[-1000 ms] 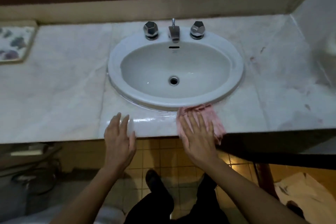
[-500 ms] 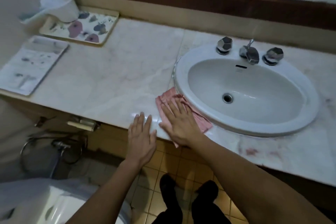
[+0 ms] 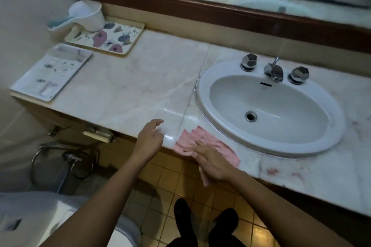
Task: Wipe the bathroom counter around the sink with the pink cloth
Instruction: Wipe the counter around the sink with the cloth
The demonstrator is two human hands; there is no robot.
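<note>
The pink cloth [image 3: 202,139] lies crumpled on the front edge of the marble counter [image 3: 140,86], just left of the white oval sink [image 3: 269,106]. Part of the cloth hangs over the counter's edge. My right hand [image 3: 210,161] presses flat on the cloth with its fingers straight. My left hand [image 3: 149,138] hovers at the counter's front edge to the left of the cloth, fingers relaxed and holding nothing. The counter surface between the hands shines wet.
A chrome tap [image 3: 274,71] with two faceted knobs stands behind the basin. A flowered tray [image 3: 112,40] with a white scoop [image 3: 88,16] and a white leaflet tray [image 3: 50,72] sit at the far left. Reddish stains [image 3: 272,171] mark the counter right of the cloth. A toilet [image 3: 40,218] is below left.
My right hand has slid the cloth from the sink's front leftward, then back toward the counter's front edge. My left hand lifted slightly. The view has turned left.
</note>
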